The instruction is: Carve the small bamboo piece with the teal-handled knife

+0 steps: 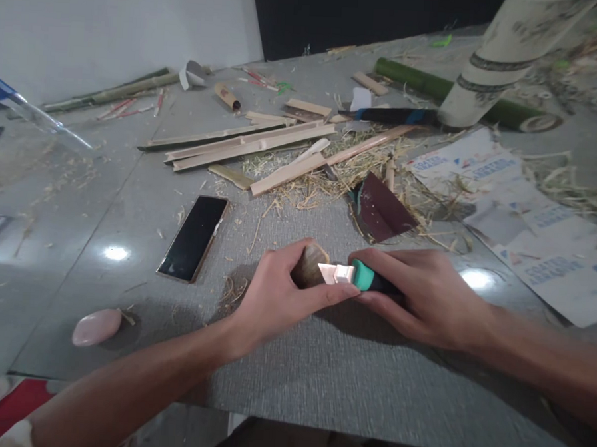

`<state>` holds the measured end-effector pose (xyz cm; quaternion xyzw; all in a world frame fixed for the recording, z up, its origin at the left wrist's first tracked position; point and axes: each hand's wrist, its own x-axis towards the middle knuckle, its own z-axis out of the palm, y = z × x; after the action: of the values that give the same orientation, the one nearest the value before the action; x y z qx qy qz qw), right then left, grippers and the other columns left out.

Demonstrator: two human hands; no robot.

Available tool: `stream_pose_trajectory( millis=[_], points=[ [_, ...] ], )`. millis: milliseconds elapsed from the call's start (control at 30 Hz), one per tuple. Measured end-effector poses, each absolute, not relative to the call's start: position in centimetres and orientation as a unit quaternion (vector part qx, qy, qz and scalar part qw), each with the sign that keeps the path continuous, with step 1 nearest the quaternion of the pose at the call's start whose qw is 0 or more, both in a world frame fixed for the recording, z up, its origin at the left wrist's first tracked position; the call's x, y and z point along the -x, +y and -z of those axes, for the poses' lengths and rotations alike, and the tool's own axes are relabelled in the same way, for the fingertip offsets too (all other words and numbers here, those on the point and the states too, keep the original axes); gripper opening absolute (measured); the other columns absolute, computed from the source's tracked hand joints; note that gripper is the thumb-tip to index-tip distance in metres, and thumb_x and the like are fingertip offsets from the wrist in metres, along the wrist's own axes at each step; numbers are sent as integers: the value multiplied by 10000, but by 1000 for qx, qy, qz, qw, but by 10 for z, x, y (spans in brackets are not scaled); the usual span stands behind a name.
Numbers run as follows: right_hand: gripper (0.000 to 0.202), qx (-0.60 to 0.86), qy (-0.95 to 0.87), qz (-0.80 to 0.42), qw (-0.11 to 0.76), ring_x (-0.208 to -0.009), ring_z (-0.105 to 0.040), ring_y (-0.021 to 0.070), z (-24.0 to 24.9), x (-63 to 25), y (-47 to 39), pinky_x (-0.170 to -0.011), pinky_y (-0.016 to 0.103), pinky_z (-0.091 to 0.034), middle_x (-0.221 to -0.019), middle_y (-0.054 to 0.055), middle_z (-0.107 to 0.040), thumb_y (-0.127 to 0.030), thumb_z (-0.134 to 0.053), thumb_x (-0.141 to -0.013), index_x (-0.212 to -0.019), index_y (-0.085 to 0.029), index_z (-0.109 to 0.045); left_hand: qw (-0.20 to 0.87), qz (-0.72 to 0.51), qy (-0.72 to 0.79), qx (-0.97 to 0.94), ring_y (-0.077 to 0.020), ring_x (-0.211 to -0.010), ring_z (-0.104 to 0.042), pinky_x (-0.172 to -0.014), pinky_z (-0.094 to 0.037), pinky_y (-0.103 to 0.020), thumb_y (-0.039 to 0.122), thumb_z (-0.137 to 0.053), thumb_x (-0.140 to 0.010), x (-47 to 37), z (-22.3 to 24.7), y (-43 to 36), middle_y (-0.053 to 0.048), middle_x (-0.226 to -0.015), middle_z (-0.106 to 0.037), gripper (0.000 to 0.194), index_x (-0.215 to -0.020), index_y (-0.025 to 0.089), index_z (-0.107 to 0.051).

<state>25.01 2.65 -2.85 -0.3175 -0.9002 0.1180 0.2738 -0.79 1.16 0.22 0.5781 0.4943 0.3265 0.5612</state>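
Note:
In the middle of the head view, my left hand [279,292] is closed around a short, rounded brownish piece [309,267] that looks like bamboo; much of it is hidden by my fingers. My right hand [415,289] grips a utility knife [363,275] with a green and black handle. Its short blade points left and lies against or just in front of the brownish piece. My left thumb reaches across to the knife's front end. Both hands are just above the grey textured mat [320,378].
A phone [195,238] and a pink oval object [97,327] lie at left. Beyond my hands are split bamboo strips [252,144], shavings [300,190], a dark red folded piece [383,209], a green bamboo pole [416,79], a patterned cylinder [491,67] and printed sheets [542,243].

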Motion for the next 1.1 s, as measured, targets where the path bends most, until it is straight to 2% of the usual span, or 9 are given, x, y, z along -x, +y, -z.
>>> stream_pose_trajectory(
  millis=[400,867,1100],
  points=[
    [335,327,-897,-124,272,-617,-575,165,32,-253,27,-608,331,-308,-794,-10,-679,-526,-476,-1240,-1225,-235,-641,525,-320,489,-618,-95,-615,-368,-540,-261,-264,352,-922,-913,11,3,12,86,-653,-457,444,-816,227,-507],
    [329,318,-897,-152,267,-646,-591,170,32,-254,27,-614,337,-323,-812,0,-698,-519,-494,-1230,-1239,-233,-657,546,-310,491,-604,-97,-612,-382,-552,-277,-262,352,-940,-877,10,0,11,81,-656,-453,452,-805,228,-511],
    [323,315,-896,-171,262,-648,-583,170,31,-255,27,-620,341,-311,-809,4,-691,-511,-515,-1218,-1235,-227,-668,558,-310,489,-595,-104,-624,-380,-558,-284,-260,376,-995,-843,9,-2,11,73,-660,-464,459,-799,220,-566]
  ],
)
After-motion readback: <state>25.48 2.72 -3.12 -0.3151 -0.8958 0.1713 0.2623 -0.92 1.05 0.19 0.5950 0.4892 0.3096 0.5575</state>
